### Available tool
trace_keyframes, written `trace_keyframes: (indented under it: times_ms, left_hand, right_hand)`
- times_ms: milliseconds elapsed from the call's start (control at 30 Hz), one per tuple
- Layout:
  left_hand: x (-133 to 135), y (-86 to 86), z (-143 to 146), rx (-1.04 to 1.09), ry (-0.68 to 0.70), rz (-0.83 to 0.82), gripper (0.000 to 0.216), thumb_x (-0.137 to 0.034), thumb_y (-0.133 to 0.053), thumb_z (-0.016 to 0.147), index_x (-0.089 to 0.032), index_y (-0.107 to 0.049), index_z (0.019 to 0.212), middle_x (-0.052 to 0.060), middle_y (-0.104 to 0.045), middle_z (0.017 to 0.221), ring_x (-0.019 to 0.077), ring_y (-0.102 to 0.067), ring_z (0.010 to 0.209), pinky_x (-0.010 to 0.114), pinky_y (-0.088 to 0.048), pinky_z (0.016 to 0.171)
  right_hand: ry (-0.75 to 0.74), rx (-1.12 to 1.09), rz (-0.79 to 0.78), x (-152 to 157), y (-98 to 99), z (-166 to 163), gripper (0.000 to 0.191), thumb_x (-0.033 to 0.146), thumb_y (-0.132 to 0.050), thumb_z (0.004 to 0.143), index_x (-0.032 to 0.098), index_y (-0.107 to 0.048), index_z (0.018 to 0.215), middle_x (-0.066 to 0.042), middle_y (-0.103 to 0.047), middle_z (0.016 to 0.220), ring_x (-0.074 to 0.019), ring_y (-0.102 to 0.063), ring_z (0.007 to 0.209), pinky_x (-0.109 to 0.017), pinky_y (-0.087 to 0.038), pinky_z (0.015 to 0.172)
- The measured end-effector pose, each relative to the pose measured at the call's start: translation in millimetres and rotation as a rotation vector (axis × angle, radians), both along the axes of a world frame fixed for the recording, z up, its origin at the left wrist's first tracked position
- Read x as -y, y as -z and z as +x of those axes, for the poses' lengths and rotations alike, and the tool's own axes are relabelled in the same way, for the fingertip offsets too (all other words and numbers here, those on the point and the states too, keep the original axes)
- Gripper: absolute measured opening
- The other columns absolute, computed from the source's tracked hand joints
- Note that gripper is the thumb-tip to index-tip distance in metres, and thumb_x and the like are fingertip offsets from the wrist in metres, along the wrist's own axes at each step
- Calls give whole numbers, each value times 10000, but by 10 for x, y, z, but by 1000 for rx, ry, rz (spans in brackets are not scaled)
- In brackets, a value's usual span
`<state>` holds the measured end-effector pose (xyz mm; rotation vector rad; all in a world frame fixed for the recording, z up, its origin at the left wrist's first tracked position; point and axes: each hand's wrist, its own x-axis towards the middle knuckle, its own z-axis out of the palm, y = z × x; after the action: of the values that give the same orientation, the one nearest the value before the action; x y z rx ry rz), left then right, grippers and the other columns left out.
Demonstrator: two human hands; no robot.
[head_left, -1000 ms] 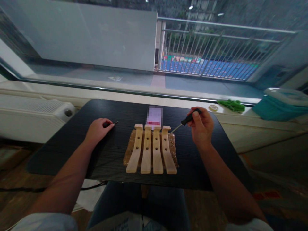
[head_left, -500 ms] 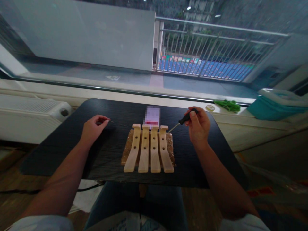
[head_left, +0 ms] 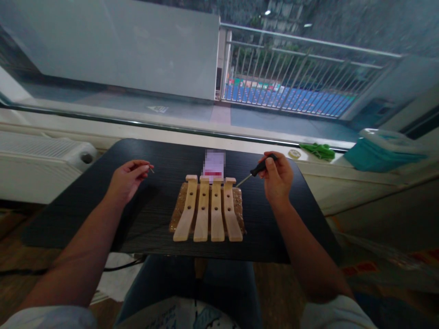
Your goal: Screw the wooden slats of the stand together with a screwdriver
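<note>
My left hand [head_left: 126,182] is raised over the left side of the table, its thumb and fingertips pinched on a small thin screw [head_left: 151,170]. My right hand [head_left: 279,180] grips a screwdriver [head_left: 259,167] by its black handle; the metal shaft slants down to the left, its tip close to the top of the rightmost wooden piece. Between the hands several pale wooden hook-shaped pieces [head_left: 203,210] lie side by side, each with two dark holes. Under them is a brown, shiny-wrapped slab [head_left: 176,217].
A blurred-out pale card [head_left: 214,162] lies behind the wooden pieces on the black table [head_left: 154,228]. On the windowsill are a tape roll [head_left: 294,154], a green cloth [head_left: 318,151] and a teal container [head_left: 365,153]. A white radiator [head_left: 41,160] stands at the left.
My left hand has turned a little, so the screw now points down to the right. The right hand keeps the screwdriver almost as it was. The whole view has shifted slightly.
</note>
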<state>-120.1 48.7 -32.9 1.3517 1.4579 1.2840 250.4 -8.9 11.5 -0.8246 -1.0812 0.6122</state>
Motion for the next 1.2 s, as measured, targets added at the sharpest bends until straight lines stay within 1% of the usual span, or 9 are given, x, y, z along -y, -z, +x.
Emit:
trace_keyframes:
  times_ms: [133,267,567,667,767,867,1000,1100,1200]
  left_hand:
    - [68,-83,98,38,15,-32,328,-461,-641,634,-180,-581,792,9,-719,831,225,-676,925,365,-497,686]
    - [199,-165,235,72,40,-72,363,-481,-677,602,-209,-597,828,40,-736,911,257,-680,893,419,-541,707]
    - [596,-333,610,61,216,-124,290,-481,-717,614,-262,-608,770,31,-722,923,311,-662,986,508,-572,872]
    - [663,-386,717,50,251,-133,273,-461,-747,579,-279,-632,747,25,-719,876,300,-672,943,489,-572,871]
    - [718,-452,843,8,349,-157,211,-439,-754,574,-304,-674,714,18,-723,835,299,-680,903,471,-576,819]
    - [770,-540,977,-77,452,-184,184,-431,-742,584,-288,-718,696,34,-745,827,289,-693,793,433,-578,716]
    - [782,-643,1136,-89,605,-196,138,-402,-723,582,-279,-722,644,43,-739,788,280,-688,774,410,-570,711]
    - [747,-655,1246,-78,691,-199,85,-353,-711,603,-280,-719,646,41,-733,799,247,-680,736,378,-568,678]
    - [714,-602,1347,-59,748,-180,104,-331,-712,624,-276,-720,712,35,-722,820,210,-667,722,349,-562,673]
  right_hand:
    - [39,9,-37,-5,-4,2,335,529,-712,717,245,-612,865,53,-622,685,-41,-464,422,-209,-370,376]
    - [46,22,-54,-8,-7,-3,340,544,-696,721,254,-595,866,53,-606,687,-45,-442,424,-227,-372,380]
    - [48,61,-68,10,-25,-2,327,546,-656,748,260,-575,884,46,-594,711,-46,-434,437,-239,-376,385]
    - [51,52,-79,8,-27,-4,361,575,-668,728,260,-573,879,47,-592,706,-45,-428,434,-240,-378,385]
    - [49,97,-64,4,-18,-2,348,576,-624,772,261,-559,907,43,-584,717,-45,-430,439,-237,-383,383]
    - [50,130,-63,5,-16,2,331,570,-586,807,262,-546,923,39,-580,726,-45,-431,438,-233,-382,374]
    - [30,76,-69,15,-36,-4,335,563,-625,777,258,-560,899,40,-588,718,-43,-438,438,-224,-381,369]
    - [2,30,-62,22,-55,-11,332,549,-659,754,258,-572,888,46,-590,707,-42,-432,436,-220,-380,369]
    - [16,28,-81,26,-66,-15,345,563,-664,743,262,-574,884,43,-595,709,-45,-427,437,-227,-383,372]
